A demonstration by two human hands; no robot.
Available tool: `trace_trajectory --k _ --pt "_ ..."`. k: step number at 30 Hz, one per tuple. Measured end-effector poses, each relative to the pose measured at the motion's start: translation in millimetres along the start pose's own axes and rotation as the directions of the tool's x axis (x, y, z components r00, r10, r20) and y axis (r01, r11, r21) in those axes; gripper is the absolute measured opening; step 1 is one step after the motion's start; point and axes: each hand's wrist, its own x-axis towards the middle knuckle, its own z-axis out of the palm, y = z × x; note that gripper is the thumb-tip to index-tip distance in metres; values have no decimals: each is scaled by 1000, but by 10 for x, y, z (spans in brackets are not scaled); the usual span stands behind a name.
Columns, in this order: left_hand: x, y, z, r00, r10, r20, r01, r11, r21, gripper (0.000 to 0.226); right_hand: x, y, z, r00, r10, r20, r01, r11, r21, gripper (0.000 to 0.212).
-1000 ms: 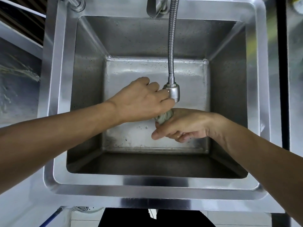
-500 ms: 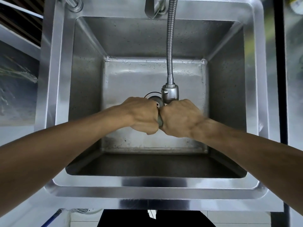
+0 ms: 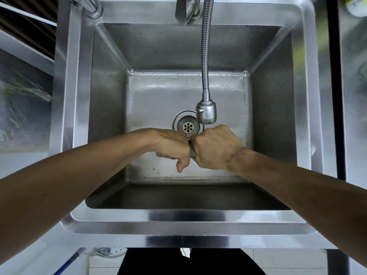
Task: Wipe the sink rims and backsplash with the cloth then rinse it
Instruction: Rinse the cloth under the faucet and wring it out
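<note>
Over the deep steel sink, my left hand and my right hand are fists pressed together. Both grip a twisted grey cloth, of which only a thin strip shows between them. The hands sit just below the spray head of the flexible hose tap. No water stream is visible. The drain shows just behind my knuckles.
The tap base and lever stand at the back rim, with a steel pipe at the back left corner. A wet steel counter lies to the left and another steel surface to the right. A mop lies on the floor.
My left hand came off the spray head and closed on the cloth beside my right hand. Both fists dropped slightly toward me, uncovering the drain.
</note>
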Motion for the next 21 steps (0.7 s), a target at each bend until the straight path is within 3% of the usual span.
trace_trajectory --k 4,6,8,11,13,15,18,21 --pt "-30 -20 57 997 36 -62 -35 999 20 29 -44 -42 0 993 106 56 -110 990 83 17" --pt "-16 -70 114 975 128 -181 -133 991 -15 32 -64 22 -36 964 184 191 -242 905 350 16" --pt "-59 -130 179 941 211 -265 -253 958 -136 26 -148 136 -77 929 175 325 -360 622 696 37" --pt "-182 -303 314 929 257 -267 -353 832 -427 35 -351 255 -118 935 82 345 -354 282 892 45" --pt "-245 -379 422 906 225 -359 -404 712 -574 40 -451 256 -101 950 131 285 -302 142 943 33" --pt "-313 -376 485 872 152 -465 -463 562 -685 40 -513 217 -66 941 232 248 -259 20 966 41" --pt "-384 -324 492 831 39 -555 -547 240 -802 34 -572 96 20 909 352 226 -229 -33 973 56" --pt "-460 -304 445 852 -4 -524 -523 -67 -850 23 -591 -49 105 884 429 188 -148 -125 981 67"
